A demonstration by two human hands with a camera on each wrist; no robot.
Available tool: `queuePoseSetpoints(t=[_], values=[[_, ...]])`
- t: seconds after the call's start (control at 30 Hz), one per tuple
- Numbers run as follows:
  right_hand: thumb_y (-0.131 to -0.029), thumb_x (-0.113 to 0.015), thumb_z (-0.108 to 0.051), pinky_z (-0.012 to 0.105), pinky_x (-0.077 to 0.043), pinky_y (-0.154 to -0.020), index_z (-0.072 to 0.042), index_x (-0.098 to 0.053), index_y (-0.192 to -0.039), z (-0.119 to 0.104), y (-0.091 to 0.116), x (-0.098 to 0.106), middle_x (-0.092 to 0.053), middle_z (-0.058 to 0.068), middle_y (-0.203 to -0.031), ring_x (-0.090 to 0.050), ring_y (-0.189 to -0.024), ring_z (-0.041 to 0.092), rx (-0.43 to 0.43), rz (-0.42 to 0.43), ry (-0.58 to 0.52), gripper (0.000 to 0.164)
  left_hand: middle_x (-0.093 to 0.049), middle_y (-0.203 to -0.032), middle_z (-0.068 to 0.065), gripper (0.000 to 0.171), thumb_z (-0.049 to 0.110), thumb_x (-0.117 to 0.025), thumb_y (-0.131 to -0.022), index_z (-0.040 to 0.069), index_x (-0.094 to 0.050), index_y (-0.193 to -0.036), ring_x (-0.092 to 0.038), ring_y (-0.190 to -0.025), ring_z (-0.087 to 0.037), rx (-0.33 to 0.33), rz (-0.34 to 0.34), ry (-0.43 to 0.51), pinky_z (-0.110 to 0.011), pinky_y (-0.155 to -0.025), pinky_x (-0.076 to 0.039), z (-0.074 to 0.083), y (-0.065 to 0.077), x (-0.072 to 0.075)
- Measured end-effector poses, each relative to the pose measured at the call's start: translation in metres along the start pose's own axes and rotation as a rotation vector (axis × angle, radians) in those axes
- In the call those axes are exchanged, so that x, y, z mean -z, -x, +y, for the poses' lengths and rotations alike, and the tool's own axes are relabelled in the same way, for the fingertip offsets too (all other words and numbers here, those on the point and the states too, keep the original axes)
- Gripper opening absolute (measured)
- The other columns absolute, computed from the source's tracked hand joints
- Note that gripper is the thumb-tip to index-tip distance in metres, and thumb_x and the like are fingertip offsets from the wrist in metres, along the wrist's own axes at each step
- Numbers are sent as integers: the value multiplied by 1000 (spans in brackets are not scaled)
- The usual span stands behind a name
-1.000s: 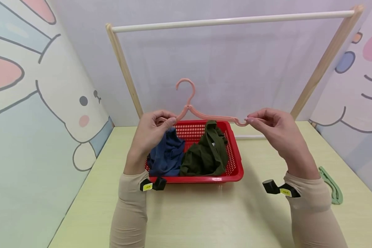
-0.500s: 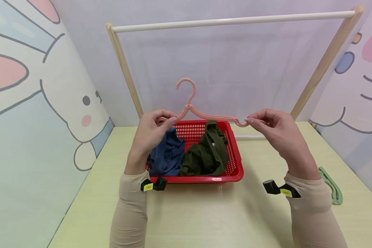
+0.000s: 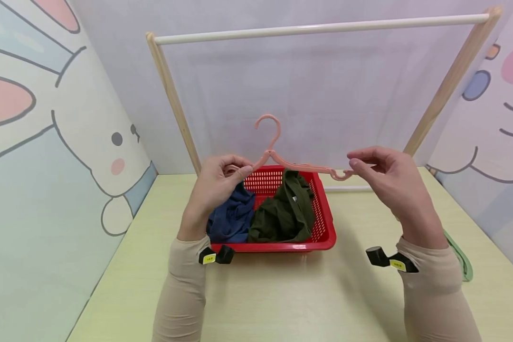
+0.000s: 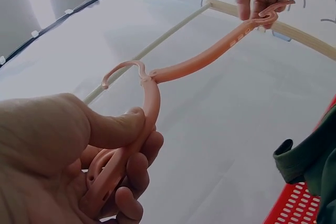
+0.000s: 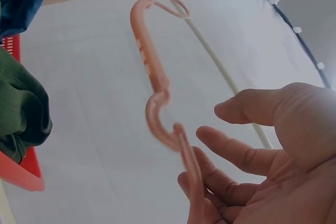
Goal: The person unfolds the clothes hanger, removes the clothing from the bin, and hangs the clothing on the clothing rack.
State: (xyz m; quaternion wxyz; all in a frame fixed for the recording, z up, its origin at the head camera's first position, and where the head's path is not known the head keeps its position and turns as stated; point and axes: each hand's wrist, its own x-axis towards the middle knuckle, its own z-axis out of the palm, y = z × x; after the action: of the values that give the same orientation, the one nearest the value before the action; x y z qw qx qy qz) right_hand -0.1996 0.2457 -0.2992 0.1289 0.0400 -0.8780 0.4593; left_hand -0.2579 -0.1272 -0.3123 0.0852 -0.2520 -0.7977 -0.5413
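My left hand (image 3: 215, 183) grips one arm of a pink plastic clothes hanger (image 3: 301, 167) above the basket, thumb pressed along it in the left wrist view. The hanger's hook stands up, and its other arm stretches toward my right hand (image 3: 395, 183). In the right wrist view, the right thumb and index finger are spread apart, while the hanger's curved tip (image 5: 191, 174) lies against the other fingers. Below, a red basket (image 3: 278, 247) holds a crumpled dark blue garment (image 3: 231, 221) and a dark green garment (image 3: 286, 213).
Behind the basket stands a rack with wooden posts (image 3: 173, 95) and a white top rail (image 3: 316, 29). A green hanger (image 3: 460, 256) lies on the pale table (image 3: 282, 299), partly behind the right forearm. Painted walls flank the table.
My left hand and the pink hanger have shifted right and slightly down. The right hand has moved a little right, and its thumb and index finger have parted from the hanger's end.
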Motion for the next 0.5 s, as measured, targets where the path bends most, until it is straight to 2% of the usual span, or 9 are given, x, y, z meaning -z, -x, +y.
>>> queuePoseSetpoints(t=[0.17, 0.33, 0.4, 0.5], values=[[-109, -73, -39, 20, -57, -78, -14, -76, -139, -2, -1, -4, -72, -6, -125, -68, -103, 14, 33, 13, -15, 39, -80, -108, -13, 15, 15, -75, -108, 3, -84, -112, -69, -80, -24, -34, -50, -7, -30, -69, -51, -1, -4, -12], [-109, -74, -30, 24, -64, -71, -9, -77, -137, -3, -2, -9, -73, 1, -121, -68, -93, 19, 94, -11, -65, 34, -78, -101, -13, 13, 13, -76, -107, 3, -83, -110, -57, -69, -26, -36, -82, 5, -30, -59, -41, 0, -4, -22], [-109, -75, -29, 25, -63, -69, -10, -77, -135, -4, -2, -11, -73, 3, -120, -67, -93, 21, 116, -21, -61, 32, -77, -101, -11, 12, 13, -76, -107, 4, -83, -110, -57, -70, -26, -36, -88, -2, -29, -59, -43, -1, -4, -25], [-108, -76, -29, 28, -61, -63, -13, -79, -133, -6, -1, -15, -74, 2, -117, -65, -90, 22, 135, -50, -61, 30, -79, -104, -9, 11, 12, -77, -107, 5, -84, -111, -66, -78, -24, -43, -95, -20, -31, -66, -55, 0, -4, -33]])
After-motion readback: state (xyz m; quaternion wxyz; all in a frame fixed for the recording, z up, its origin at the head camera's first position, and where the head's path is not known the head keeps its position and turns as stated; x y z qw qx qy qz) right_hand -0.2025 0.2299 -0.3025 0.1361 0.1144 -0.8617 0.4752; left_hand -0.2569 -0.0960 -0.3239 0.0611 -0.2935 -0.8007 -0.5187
